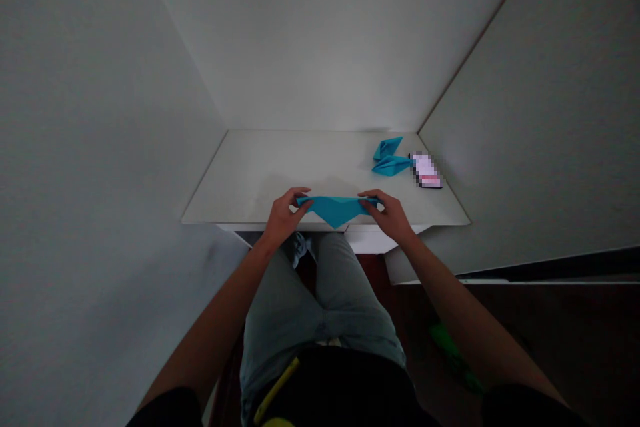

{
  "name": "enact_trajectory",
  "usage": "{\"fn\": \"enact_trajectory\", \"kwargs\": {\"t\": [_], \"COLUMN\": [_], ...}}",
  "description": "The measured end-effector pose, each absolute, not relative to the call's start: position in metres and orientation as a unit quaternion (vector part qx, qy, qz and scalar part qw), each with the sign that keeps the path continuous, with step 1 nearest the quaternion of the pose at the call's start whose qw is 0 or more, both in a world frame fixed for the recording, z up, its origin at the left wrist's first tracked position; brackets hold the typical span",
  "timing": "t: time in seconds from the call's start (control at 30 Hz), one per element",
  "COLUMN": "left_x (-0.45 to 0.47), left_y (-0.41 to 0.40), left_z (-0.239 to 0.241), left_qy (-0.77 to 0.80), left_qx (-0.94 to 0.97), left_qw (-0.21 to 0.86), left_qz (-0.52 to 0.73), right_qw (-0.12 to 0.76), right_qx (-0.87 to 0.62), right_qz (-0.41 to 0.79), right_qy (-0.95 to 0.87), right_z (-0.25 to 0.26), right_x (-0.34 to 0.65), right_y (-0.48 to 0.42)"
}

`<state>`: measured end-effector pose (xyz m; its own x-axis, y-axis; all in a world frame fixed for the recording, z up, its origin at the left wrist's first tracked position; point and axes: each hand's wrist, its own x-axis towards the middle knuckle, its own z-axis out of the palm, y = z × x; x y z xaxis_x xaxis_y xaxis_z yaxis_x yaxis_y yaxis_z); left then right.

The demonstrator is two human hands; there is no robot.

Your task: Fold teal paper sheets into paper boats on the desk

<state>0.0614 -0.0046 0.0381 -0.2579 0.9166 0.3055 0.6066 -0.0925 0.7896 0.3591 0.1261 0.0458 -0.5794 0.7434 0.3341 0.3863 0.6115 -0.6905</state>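
On the desk point(280, 167), both hands point(284, 217) point(393, 215) pinch folded blue paper point(336, 208).

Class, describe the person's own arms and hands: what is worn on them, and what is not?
Both the left hand and right hand are bare: no gloves, and no rings or watch visible. The forearms are uncovered. Black short sleeves show at the upper arms.

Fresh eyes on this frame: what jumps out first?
The bright blue folded paper piece, pinched at its ends by the left hand and right hand, at the near edge of the white flat table. Next, two more blue folded paper shapes at the far right, beside a flat rectangular blurred-out object.
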Motion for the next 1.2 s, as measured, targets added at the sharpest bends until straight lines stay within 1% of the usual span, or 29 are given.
{"fn": "enact_trajectory", "kwargs": {"t": [0.1,0.17,0.23,0.3,0.37,0.43,0.47,0.57,0.7,0.9,1.0,1.2], "left_x": [0.056,0.054,0.055,0.058,0.062,0.064,0.064,0.059,0.044,0.027,0.027,0.036], "left_y": [0.021,0.034,0.042,0.044,0.041,0.036,0.032,0.019,-0.002,-0.016,-0.008,0.010], "left_z": [0.038,0.028,0.014,0.004,-0.002,-0.003,-0.003,-0.002,-0.006,-0.006,-0.004,0.007], "left_qy": [0.668,0.693,0.719,0.738,0.753,0.754,0.745,0.684,0.605,0.567,0.571,0.610], "left_qx": [0.547,0.533,0.535,0.551,0.556,0.566,0.583,0.668,0.756,0.786,0.776,0.738], "left_qw": [0.201,0.213,0.201,0.155,0.085,0.031,0.021,0.044,0.080,0.117,0.130,0.151], "left_qz": [0.462,0.437,0.396,0.358,0.340,0.331,0.324,0.290,0.236,0.219,0.233,0.246], "right_qw": [0.331,0.308,0.269,0.253,0.273,0.291,0.285,0.226,0.166,0.091,0.091,0.163], "right_qx": [-0.378,-0.404,-0.432,-0.445,-0.431,-0.384,-0.353,-0.263,-0.205,-0.147,-0.138,-0.149], "right_qz": [0.329,0.337,0.314,0.263,0.199,0.149,0.139,0.155,0.167,0.193,0.225,0.275], "right_qy": [-0.800,-0.793,-0.802,-0.818,-0.837,-0.864,-0.881,-0.925,-0.950,-0.966,-0.960,-0.936], "right_z": [0.045,0.032,0.015,0.001,-0.007,-0.009,-0.009,-0.006,-0.005,0.004,0.011,0.009], "right_x": [0.348,0.340,0.334,0.331,0.330,0.332,0.334,0.344,0.366,0.393,0.390,0.376], "right_y": [0.150,0.164,0.172,0.174,0.171,0.167,0.164,0.159,0.156,0.163,0.170,0.173]}}
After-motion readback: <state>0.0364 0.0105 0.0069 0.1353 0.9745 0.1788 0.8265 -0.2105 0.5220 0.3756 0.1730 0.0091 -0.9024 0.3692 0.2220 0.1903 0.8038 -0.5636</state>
